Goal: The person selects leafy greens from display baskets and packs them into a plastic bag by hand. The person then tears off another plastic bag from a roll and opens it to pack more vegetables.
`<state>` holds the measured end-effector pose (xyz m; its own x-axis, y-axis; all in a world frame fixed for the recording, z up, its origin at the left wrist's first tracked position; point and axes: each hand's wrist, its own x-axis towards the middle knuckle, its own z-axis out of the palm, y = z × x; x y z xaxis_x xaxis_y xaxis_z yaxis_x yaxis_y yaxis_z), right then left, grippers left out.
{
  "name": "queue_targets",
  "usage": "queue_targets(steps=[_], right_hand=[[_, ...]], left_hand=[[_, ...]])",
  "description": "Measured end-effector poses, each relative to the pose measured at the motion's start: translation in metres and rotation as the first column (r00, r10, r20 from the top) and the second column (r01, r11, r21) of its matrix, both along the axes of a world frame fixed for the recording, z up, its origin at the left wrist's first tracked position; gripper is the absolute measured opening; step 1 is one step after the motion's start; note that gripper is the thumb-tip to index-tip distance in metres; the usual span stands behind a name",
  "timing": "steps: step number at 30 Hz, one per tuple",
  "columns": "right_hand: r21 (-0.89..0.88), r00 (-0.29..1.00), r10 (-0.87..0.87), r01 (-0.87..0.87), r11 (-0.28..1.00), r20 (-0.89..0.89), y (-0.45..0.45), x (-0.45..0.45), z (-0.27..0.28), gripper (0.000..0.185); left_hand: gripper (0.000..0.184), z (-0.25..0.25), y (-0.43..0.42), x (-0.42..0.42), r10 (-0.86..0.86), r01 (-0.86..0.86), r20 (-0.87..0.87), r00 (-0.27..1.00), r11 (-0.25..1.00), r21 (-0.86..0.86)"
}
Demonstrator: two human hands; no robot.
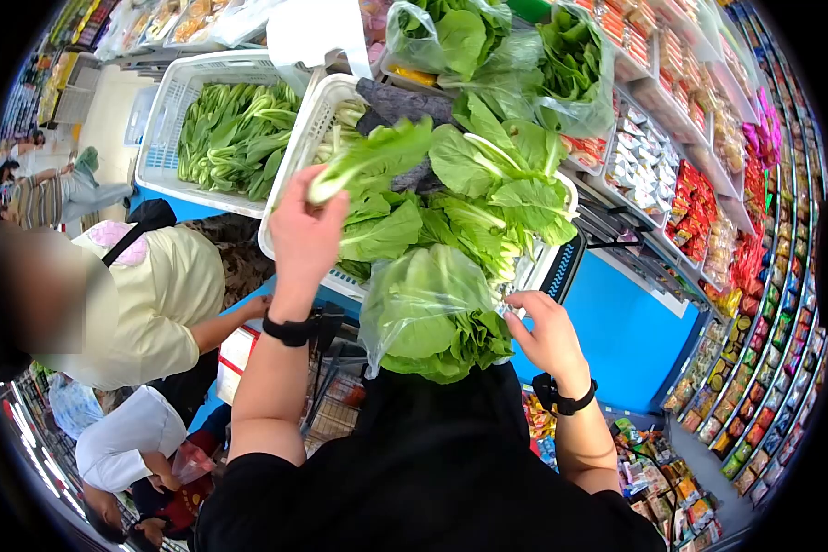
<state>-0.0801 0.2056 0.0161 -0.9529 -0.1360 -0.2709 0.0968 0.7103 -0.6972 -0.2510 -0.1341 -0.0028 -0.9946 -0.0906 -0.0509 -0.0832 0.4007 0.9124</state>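
Note:
My left hand (311, 225) is closed on the pale stem of a leafy green (377, 158), raised over a white crate (281, 198) heaped with loose greens (469, 221). A clear plastic bag (428, 308) with leafy greens inside rests at the crate's near edge, close against my body. My right hand (545, 333) is at the right side of this bag, thumb and index finger near its edge. Whether those fingers pinch the plastic is too small to tell.
Left of the crate stands a white basket (170, 120) of green vegetables. More bagged greens (575, 69) lie behind. Packaged goods (690, 207) fill shelves at the right. A person in a pale yellow top (161, 271) stands close on the left, one hand near my left forearm.

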Motion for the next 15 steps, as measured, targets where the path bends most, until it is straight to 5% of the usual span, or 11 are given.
queue_targets(steps=[2,3,5,7,9,11,13,14,15], right_hand=[[-0.011,1.000,-0.007,0.007,1.000,-0.019,0.000,-0.001,0.006,0.022],[-0.022,0.999,-0.004,0.003,1.000,-0.036,-0.001,-0.002,0.008,0.022],[-0.064,0.996,-0.012,0.006,0.998,-0.091,-0.003,-0.003,0.014,0.023],[-0.109,0.990,-0.025,0.009,0.994,-0.142,-0.010,-0.005,0.020,0.024],[-0.294,0.996,-0.028,0.003,0.956,-0.080,-0.021,-0.005,0.026,0.027],[-0.380,0.998,-0.042,0.020,0.925,-0.050,-0.036,0.000,0.030,0.035],[-0.719,0.959,-0.177,0.284,0.634,0.222,-0.051,0.006,0.037,0.040],[-0.719,0.957,-0.191,0.290,0.632,0.217,-0.052,0.008,0.039,0.040],[-0.829,0.942,-0.183,0.333,0.448,0.280,-0.052,0.009,0.039,0.041]], left_hand=[[0.034,0.012,-0.007,0.003,0.135,-0.170,0.123,0.983,0.920,0.353],[0.034,0.014,-0.009,0.007,0.124,-0.157,0.116,0.986,0.924,0.350],[0.032,0.014,-0.014,0.022,0.088,-0.203,0.187,0.978,0.566,0.799],[0.031,0.023,-0.003,0.044,0.033,-0.185,0.196,0.980,0.513,0.838],[0.032,0.033,0.019,0.070,-0.079,-0.275,0.310,0.947,0.292,0.916],[0.034,0.042,0.049,0.099,-0.101,-0.217,0.270,0.957,0.365,0.905],[0.036,0.046,0.077,0.130,-0.115,-0.141,0.211,0.971,0.439,0.887],[0.039,0.047,0.090,0.144,-0.066,0.043,0.012,0.998,0.774,0.631],[0.042,0.046,0.098,0.154,-0.100,0.145,-0.197,0.975,0.963,0.228]])
